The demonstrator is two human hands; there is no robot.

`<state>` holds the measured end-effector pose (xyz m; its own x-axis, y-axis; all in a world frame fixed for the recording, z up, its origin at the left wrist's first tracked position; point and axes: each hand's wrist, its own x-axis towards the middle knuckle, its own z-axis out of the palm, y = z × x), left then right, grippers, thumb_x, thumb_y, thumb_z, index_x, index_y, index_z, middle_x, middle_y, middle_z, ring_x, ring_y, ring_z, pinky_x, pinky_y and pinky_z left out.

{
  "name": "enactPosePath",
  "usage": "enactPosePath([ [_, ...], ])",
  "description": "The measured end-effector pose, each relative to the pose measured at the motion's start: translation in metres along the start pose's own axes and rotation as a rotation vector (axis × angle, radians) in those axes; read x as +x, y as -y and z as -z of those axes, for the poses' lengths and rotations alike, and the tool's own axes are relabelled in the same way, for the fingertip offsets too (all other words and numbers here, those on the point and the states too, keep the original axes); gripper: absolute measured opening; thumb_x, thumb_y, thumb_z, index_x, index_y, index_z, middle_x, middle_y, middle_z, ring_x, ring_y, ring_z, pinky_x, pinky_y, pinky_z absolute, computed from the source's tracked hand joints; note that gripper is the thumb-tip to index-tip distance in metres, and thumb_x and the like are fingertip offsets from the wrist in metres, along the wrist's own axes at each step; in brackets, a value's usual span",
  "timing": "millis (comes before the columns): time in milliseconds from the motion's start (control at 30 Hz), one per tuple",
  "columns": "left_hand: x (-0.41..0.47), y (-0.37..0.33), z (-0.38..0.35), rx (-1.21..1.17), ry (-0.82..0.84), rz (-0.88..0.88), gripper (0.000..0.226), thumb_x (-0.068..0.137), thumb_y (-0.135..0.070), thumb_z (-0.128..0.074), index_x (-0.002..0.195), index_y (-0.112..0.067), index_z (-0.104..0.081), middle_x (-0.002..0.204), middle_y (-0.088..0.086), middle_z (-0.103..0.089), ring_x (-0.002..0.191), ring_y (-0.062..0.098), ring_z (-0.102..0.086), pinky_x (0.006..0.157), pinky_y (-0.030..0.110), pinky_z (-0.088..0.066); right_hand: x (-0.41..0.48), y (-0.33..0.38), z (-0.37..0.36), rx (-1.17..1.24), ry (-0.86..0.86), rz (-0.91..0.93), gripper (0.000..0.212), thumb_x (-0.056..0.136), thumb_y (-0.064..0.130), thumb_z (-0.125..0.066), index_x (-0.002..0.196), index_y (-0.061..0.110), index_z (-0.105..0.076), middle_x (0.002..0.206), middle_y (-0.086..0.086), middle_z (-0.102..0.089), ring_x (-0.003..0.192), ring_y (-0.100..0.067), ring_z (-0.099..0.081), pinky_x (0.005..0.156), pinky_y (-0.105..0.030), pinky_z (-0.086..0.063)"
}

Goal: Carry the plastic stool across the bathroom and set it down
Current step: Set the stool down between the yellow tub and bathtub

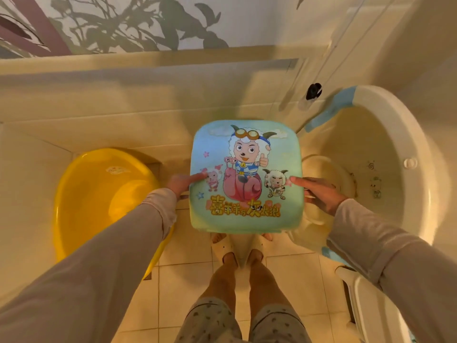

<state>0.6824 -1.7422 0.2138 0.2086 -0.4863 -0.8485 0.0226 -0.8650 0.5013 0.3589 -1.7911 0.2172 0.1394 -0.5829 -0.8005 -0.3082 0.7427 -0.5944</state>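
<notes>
The plastic stool (pixel 247 144) is light green with a cartoon sheep picture on its square seat. I see it from straight above, in front of my feet. My left hand (pixel 181 183) grips its left edge, thumb on the seat. My right hand (pixel 320 191) grips the right edge the same way. The stool's legs are hidden under the seat, so I cannot tell whether it rests on the floor or hangs above it.
A yellow plastic basin (pixel 99 201) leans at the left. A large white baby tub (pixel 400 149) with blue trim stands at the right. A cream tiled wall (pixel 123 95) rises just beyond the stool. My slippered feet (pixel 243 246) stand on the tiled floor (pixel 291 280). A white object (pixel 366 300) sits low right.
</notes>
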Motion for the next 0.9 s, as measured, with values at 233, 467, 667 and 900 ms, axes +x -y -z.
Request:
enactPosePath([
  [233, 0.064, 0.023, -0.012, 0.006, 0.004, 0.039, 0.034, 0.075, -0.039, -0.066, 0.094, -0.011, -0.062, 0.097, 0.005, -0.066, 0.086, 0.019, -0.060, 0.086, 0.036, -0.045, 0.071, -0.028, -0.002, 0.076, 0.055, -0.055, 0.024, 0.078, 0.029, -0.068, 0.096, 0.014, -0.069, 0.081, 0.008, -0.074, 0.073, -0.006, -0.068, 0.055, -0.016, -0.050],
  [467, 0.131, 0.040, -0.041, -0.074, -0.014, 0.013, 0.051, 0.080, -0.062, -0.043, 0.107, -0.021, -0.058, 0.093, -0.003, -0.065, 0.086, 0.013, -0.061, 0.073, 0.031, -0.045, 0.160, -0.049, 0.010, 0.146, 0.023, -0.080, 0.023, 0.075, 0.027, -0.070, 0.092, 0.012, -0.069, 0.077, 0.007, -0.075, 0.080, -0.011, -0.066, 0.069, -0.025, -0.048],
  [667, 0.189, 0.063, -0.065, -0.072, -0.011, 0.031, 0.040, 0.083, -0.038, -0.057, 0.110, -0.009, -0.059, 0.091, 0.000, -0.065, 0.083, 0.014, -0.060, 0.067, 0.025, -0.045, 0.216, -0.072, 0.017, 0.156, 0.049, -0.079, 0.012, 0.076, 0.017, -0.068, 0.087, 0.014, -0.066, 0.090, -0.001, -0.069, 0.085, -0.015, -0.064, 0.079, -0.025, -0.050],
  [900, 0.232, 0.089, -0.086, -0.189, -0.047, 0.083, 0.038, 0.082, -0.021, -0.062, 0.115, -0.004, -0.056, 0.090, 0.003, -0.065, 0.085, 0.020, -0.061, 0.083, 0.034, -0.050, 0.249, -0.093, 0.024, 0.117, 0.103, -0.145, 0.031, 0.074, 0.008, -0.069, 0.104, 0.010, -0.062, 0.093, 0.001, -0.070, 0.085, -0.011, -0.065, 0.050, -0.010, -0.051],
])
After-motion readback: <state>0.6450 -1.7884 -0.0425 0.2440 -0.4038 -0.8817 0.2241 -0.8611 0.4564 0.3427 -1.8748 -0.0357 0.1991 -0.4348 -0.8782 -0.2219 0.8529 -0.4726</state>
